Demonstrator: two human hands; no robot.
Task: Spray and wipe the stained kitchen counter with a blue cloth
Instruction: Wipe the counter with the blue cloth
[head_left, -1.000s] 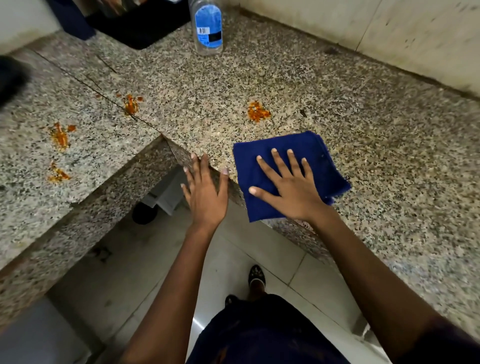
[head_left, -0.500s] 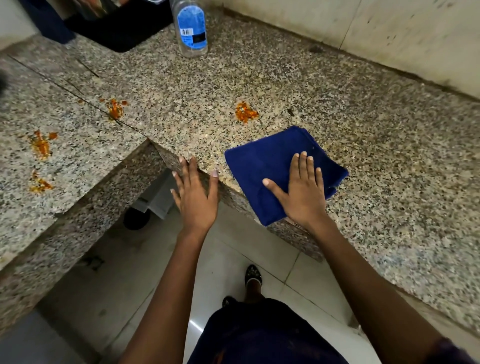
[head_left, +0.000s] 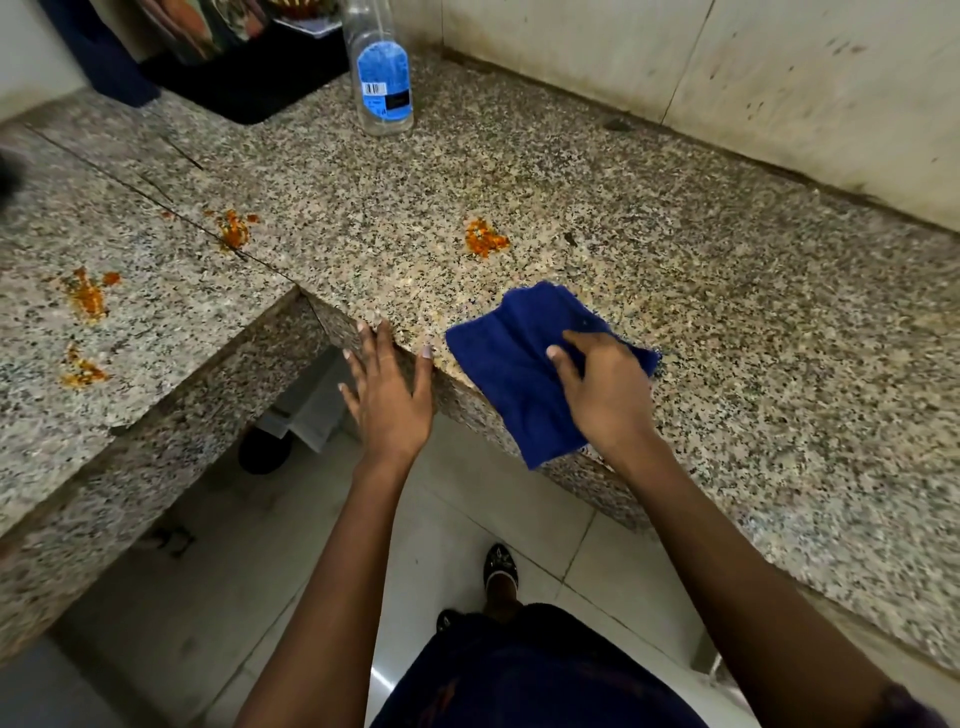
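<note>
A: Cloth (head_left: 519, 374) — blue, folded, lying at the front edge of the counter (head_left: 701, 322), one corner hanging over that edge toward the floor.

B: And the right hand (head_left: 608, 395)?

A: On top of it, fingers bunching the fabric, thumb across the fold. I read that as a grip closing on the cloth, not a flat press.

B: The left hand (head_left: 387, 395)?

A: Spread flat with straight fingers against the counter's inner corner, thumb on top near the cloth, holding nothing. The two hands are apart.

B: What can go wrong?

A: First, the overhang. If the grip catches only the top layer, I judge the rest may unfold and drag off the edge.

B: And the stains?

A: The nearest orange stain (head_left: 484, 238) sits further in from the cloth, toward the back wall. Three more lie to the left: one stain (head_left: 234, 228) on the seam between the slabs and two near the left slab's front edge. They look chunky, so a dry pass may smear them or push bits into the seam.

B: Sprayed yet?

A: I cannot tell; no wet sheen shows. The only bottle (head_left: 382, 78) stands near the back edge, well apart from both hands, and its top is out of view, so whether it sprays is unclear.

B: Anything else?

A: A wide sweep toward the back could knock that bottle over.
</note>
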